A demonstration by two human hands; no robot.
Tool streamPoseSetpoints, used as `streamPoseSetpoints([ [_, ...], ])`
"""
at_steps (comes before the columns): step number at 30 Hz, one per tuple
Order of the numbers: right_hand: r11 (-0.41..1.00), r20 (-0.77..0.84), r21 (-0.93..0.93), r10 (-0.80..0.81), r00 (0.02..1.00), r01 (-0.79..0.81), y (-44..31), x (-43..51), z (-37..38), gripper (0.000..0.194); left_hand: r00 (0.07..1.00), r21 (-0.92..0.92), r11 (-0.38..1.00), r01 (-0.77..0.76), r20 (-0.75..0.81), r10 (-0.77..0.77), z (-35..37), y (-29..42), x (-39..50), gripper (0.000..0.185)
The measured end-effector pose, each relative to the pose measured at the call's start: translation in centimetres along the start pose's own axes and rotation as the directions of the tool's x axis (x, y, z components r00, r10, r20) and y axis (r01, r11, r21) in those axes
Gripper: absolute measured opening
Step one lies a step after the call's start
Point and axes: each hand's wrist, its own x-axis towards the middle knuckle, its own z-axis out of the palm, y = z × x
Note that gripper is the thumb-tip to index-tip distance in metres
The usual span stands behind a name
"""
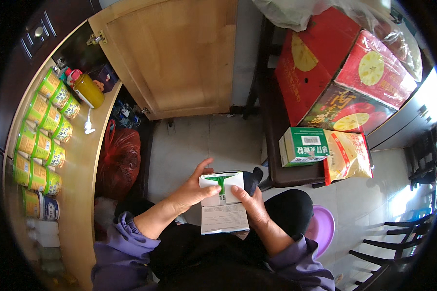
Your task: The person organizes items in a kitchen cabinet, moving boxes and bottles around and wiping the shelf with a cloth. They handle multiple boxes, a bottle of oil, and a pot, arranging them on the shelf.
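Between my hands, above my lap, is a small white cardboard box (224, 218) with its top end turned up to me. Its white inner flaps are folded partly over the opening, and something green shows in the gap between them. The thumb of my left hand (200, 187) presses on the left flap while its fingers reach behind the box. My right hand (253, 203) grips the other side, thumb on the right flap. The box's near side bears printed writing. Its underside is hidden.
On the left, a cabinet shelf (82, 174) carries stacked green-labelled cans (51, 118), a yellow bottle (89, 91) and a white plug (89, 125). Its wooden door (171, 58) stands open ahead. A dark bench (273, 145) at right holds a red carton (313, 72), green box (306, 145) and food bag (346, 156).
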Motion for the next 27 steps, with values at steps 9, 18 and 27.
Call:
streamPoseSetpoints([
  [9,0.969,-0.082,-0.03,0.243,0.967,-0.246,1.6,-0.1,-1.4,0.115,0.999,-0.026,0.999,-0.021,0.028,0.022,0.0,-2.1,1.2,0.062],
  [18,0.838,-0.381,-0.37,0.258,0.888,-0.402,5.0,0.9,-2.9,0.117,0.984,-0.15,0.973,0.175,0.038,-0.171,0.3,-4.8,2.8,0.054],
  [27,0.939,-0.33,-0.233,0.168,0.929,-0.252,5.2,1.2,-2.4,0.11,0.978,-0.158,0.965,0.209,0.013,-0.209,0.8,-4.2,3.5,0.043],
])
